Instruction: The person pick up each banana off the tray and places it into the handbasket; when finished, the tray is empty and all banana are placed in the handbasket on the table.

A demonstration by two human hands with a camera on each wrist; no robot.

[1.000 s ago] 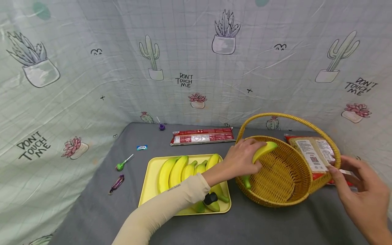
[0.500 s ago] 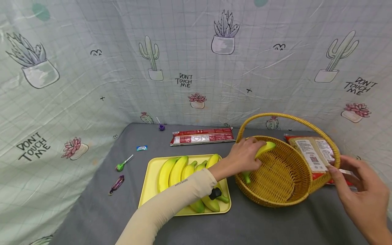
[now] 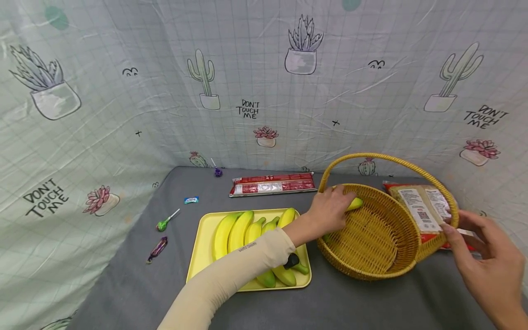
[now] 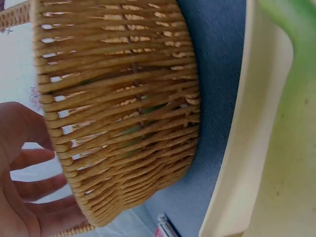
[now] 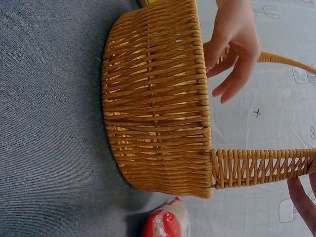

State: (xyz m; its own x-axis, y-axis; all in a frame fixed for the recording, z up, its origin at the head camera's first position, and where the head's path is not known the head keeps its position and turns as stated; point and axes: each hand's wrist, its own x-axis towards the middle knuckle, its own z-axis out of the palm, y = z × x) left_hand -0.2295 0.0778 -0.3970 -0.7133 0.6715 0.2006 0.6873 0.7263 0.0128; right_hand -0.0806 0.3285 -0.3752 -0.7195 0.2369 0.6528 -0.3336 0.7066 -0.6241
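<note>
Inside wicker basket [image 3: 385, 201], left side: banana [image 3: 354, 204], yellow with green tip, fingers of left hand [image 3: 327, 210] clamped round it
Basket handle [image 3: 373, 155]: pinched by right hand [image 3: 491, 261]
Yellow tray [image 3: 201, 261]: several green-tipped bananas [image 3: 222, 233]

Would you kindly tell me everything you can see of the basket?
The basket is round, open-topped, golden-brown and woven of what looks like wicker, with a tall arched handle. It stands upright on the grey tabletop, beside the yellow tray. The right hand grips the handle; the left hand holds a banana inside.
</note>
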